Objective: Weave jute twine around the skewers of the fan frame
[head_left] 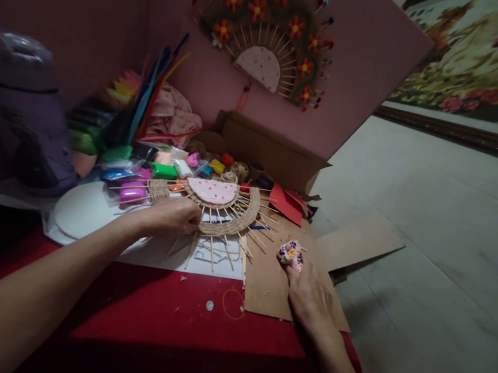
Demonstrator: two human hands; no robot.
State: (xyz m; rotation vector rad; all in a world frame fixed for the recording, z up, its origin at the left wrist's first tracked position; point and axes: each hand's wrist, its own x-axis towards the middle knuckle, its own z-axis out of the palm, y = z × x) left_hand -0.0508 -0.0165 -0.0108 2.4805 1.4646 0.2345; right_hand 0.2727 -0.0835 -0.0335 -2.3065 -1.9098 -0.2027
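A half-round piece of thin sticks and twine lies on white paper, with a pink dotted half disc at its middle. My left hand is closed at the left part of the twine band; what its fingers pinch is hidden. Over the cardboard on the right, my right hand is wrapped round a flower-patterned tool, whose thin tip points up. A dark cord hangs below that hand. Loose sticks lie between the piece and the cardboard.
Clay packs and twine balls fill the table's back. A white disc and purple container stand left. Red paper lies right. A finished half-round ornament is on the pink board behind. Red cloth covers the front.
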